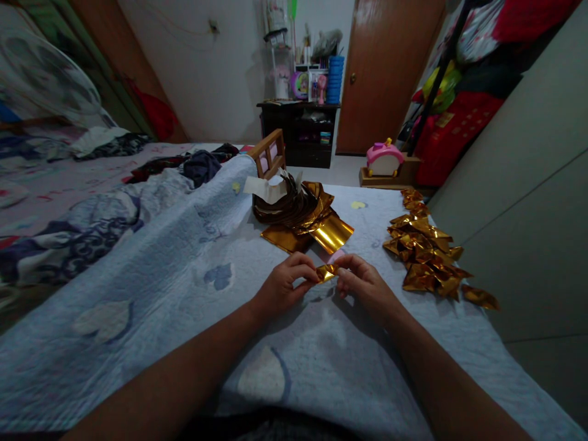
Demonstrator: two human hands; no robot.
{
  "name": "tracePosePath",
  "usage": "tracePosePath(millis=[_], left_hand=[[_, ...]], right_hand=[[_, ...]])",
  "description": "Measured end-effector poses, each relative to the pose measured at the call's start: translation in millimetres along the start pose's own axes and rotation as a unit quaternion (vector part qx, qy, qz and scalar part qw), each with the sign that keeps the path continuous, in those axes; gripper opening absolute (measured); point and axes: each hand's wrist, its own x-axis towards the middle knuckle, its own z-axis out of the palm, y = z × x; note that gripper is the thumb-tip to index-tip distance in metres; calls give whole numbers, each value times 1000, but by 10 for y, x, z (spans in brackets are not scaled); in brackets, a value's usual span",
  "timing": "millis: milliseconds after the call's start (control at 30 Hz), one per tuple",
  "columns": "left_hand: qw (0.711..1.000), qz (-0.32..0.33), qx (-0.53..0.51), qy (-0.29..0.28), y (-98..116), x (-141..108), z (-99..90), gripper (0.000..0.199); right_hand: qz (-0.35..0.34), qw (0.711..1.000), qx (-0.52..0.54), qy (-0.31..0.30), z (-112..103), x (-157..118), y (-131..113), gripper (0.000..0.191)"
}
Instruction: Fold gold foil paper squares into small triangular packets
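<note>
Between both hands is a small folded piece of gold foil paper (327, 273), held just above the bed cover. My left hand (297, 277) pinches its left end between thumb and fingers. At the other end, my right hand (357, 277) grips it the same way. Just beyond the hands lies a loose stack of gold foil paper sheets (294, 205), some turned brown side up, with one shiny sheet (333, 231) sticking out toward me. To the right rests a pile of folded gold foil pieces (422, 254), with a single one (480, 296) at its near end.
The pale blue bed cover (220, 343) with heart patterns lies under everything. Rumpled clothes and bedding (110, 214) are on the left. A wooden bed rail (271, 153) stands behind the stack, a pink toy (384, 158) farther back, and a grey cabinet (528, 214) along the right.
</note>
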Motion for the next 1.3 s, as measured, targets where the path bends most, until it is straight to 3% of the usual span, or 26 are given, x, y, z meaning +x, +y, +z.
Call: tracePosePath(millis=[300, 633, 833, 933, 1100, 1300], left_hand=[[997, 47, 64, -23, -22, -56, 84, 20], [999, -14, 30, 21, 21, -29, 99, 37], [997, -65, 33, -1, 10, -49, 95, 40], [997, -76, 26, -14, -6, -62, 100, 42], [996, -77, 28, -29, -31, -77, 101, 39], [996, -71, 28, -46, -46, -78, 101, 38]], right_hand=[[9, 999, -31, 32, -20, 29, 36, 31], [-12, 993, -56, 106, -125, 46, -39, 22], [-32, 986, -23, 160, -250, 63, -137, 21], [-79, 969, 0, 232, -340, 78, -178, 18], [-174, 910, 65, 372, -541, 91, -281, 20], [-188, 868, 111, 446, -725, 92, -386, 22]])
